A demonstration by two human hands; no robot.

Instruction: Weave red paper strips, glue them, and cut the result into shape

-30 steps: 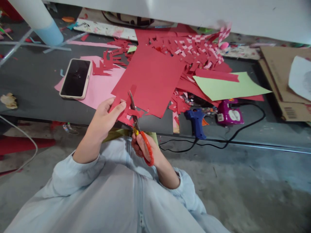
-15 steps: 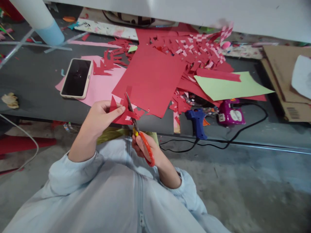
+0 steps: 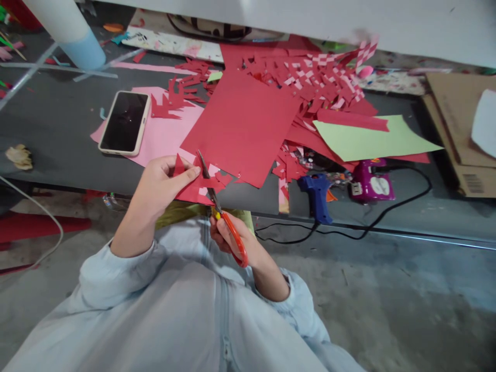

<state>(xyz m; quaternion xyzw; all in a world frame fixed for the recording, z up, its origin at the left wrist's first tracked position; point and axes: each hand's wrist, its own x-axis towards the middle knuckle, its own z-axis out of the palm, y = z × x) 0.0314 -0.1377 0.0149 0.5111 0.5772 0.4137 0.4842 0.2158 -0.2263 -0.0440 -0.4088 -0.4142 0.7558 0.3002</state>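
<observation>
My left hand [image 3: 160, 183] pinches a piece of red paper [image 3: 189, 192] between thumb and fingers at the table's front edge. The paper has pointed, cut edges. My right hand [image 3: 232, 232] is closed around the orange-red handles of a pair of scissors [image 3: 237, 243]. Its dark blades point up and away from me, lying across the right side of the held paper, close to my left thumb. Small red and pink scraps [image 3: 222, 180] lie just right of the blades. Beyond both hands rests a large red sheet [image 3: 240, 124].
A phone [image 3: 126, 123] lies on pink paper [image 3: 170, 134] at left. To the right are a blue glue gun [image 3: 318, 196], a purple box [image 3: 371, 181] with a black cord, a pale green sheet [image 3: 372, 137] and cardboard [image 3: 457, 119]. Cut red strips [image 3: 310, 82] heap behind.
A small reddish strip seen above the scissors tip is no longer there. The blades look closer together, with the tip slightly left. The hands have hardly moved; the whole view has shifted slightly.
</observation>
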